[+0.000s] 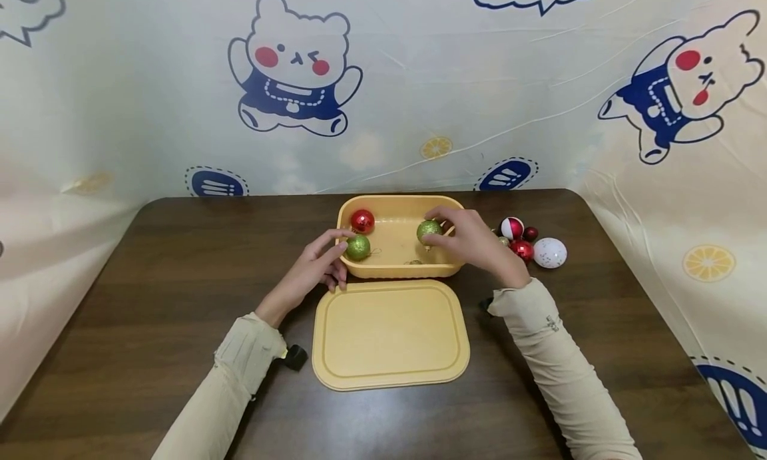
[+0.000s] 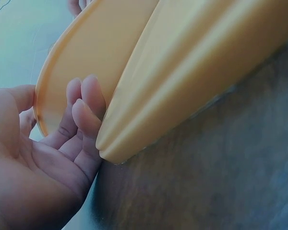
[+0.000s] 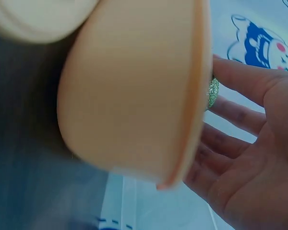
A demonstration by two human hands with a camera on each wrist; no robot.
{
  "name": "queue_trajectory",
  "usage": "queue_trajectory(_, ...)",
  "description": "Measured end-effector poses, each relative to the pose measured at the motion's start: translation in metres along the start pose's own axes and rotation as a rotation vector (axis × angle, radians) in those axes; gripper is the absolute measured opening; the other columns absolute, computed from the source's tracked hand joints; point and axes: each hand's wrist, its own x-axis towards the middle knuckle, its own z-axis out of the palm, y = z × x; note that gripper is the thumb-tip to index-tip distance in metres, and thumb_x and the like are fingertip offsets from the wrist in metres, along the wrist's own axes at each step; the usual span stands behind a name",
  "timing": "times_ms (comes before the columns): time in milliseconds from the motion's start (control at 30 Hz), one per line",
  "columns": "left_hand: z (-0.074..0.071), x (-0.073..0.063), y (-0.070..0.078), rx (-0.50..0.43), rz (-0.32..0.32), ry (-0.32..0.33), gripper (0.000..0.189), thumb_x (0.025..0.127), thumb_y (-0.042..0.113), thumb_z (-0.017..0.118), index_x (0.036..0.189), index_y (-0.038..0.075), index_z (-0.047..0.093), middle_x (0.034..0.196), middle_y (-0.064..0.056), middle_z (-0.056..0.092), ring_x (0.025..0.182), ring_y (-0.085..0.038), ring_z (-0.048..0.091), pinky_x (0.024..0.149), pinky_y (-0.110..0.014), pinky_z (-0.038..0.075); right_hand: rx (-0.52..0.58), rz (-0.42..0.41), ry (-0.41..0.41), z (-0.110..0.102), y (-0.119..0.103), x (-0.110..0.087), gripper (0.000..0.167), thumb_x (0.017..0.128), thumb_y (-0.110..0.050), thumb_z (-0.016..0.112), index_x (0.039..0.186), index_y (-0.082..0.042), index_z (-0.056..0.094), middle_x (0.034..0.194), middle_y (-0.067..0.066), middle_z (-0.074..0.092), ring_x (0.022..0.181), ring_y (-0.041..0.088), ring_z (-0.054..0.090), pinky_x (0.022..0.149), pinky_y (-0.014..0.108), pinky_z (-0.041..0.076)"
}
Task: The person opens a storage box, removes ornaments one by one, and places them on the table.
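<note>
A yellow rectangular container stands open near the table's back edge. At its left front corner my left hand reaches over the rim, with thumb and index finger at a glittery green Christmas ball. The other fingers of this hand lie loosely bent against the container's outside. On the right, my right hand pinches a second glittery green Christmas ball between thumb and fingers, over the container's right part. A shiny red Christmas ball lies in the back left corner.
The flat yellow lid lies on the dark wood table, just in front of the container. To the right sit a red-and-white ball, a red ball, a small dark red ball and a speckled white ball. A patterned cloth hangs behind.
</note>
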Motion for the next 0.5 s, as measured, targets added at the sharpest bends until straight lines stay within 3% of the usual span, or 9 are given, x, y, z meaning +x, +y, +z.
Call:
queue_trajectory(300,0.000,0.001,-0.001,0.003,0.006,0.001,0.042,0.105,0.042,0.048,0.142,0.022,0.049,0.075,-0.024,0.060,0.058,-0.031,0.063,0.049,-0.033,0.052,0.166,0.057,0.015,-0.024,-0.007,-0.018,0.034,0.090,-0.028,0.077,0.118,-0.011,0.067,0.106,0.002,0.069,0.101,0.018,0.063,0.088,0.043,0.054)
queue_trajectory(500,-0.001,0.001,-0.001,0.001,-0.002,0.003,0.042,0.105,0.042,0.048,0.143,0.023,0.048,0.076,-0.025,0.061,0.059,-0.032,0.064,0.049,-0.034,0.053,0.146,0.062,-0.005,-0.029,-0.007,-0.027,0.036,0.091,-0.030,0.076,0.119,-0.011,0.066,0.109,0.003,0.068,0.102,0.020,0.063,0.087,0.043,0.054)
